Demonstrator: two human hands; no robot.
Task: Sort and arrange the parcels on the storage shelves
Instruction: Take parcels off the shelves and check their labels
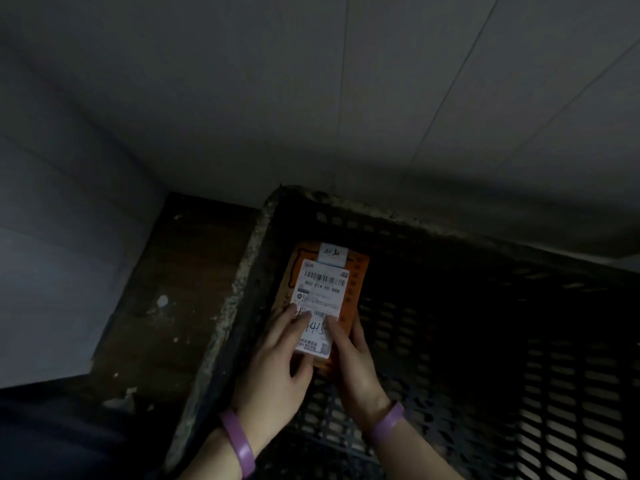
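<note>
Left fingers (pixel 301 318): laid nearly straight and close together across the lower part of the label, pressing flat rather than curling.
Right fingers (pixel 331 325): forefinger stretched along the label, the others bent round the right-hand edge of the parcel.
Left hand (pixel 277 355): lower centre of the frame, thumb by the near end of the parcel; cannot tell whether tucked under.
Right hand (pixel 356 362): just right of the left one, carrying most of the hold.
Parcel (pixel 358 282): small flat orange packet, a little left of centre, inside the near-left corner of the crate, just beside its wall; resting or lifted, cannot tell.
Label (pixel 323 292): white, printed with barcodes, handwriting near the fingertips, covering most of the top face.
Handling: probably light and fairly stiff, thin enough for one hand; label paper likely slick, so better taken by the two long edges than by the face.
Where to hold: thumb on one long edge, fingers on the other, near the middle, label facing up for reading.
Crate (pixel 242 271): black slotted plastic, grimy pale rim, filling the lower right.
Wristbands (pixel 239 441): purple, one on each wrist.
Board (pixel 180 289): brown, scuffed, left of the crate.
Wall (pixel 52 237): grey, dim, far left.
</note>
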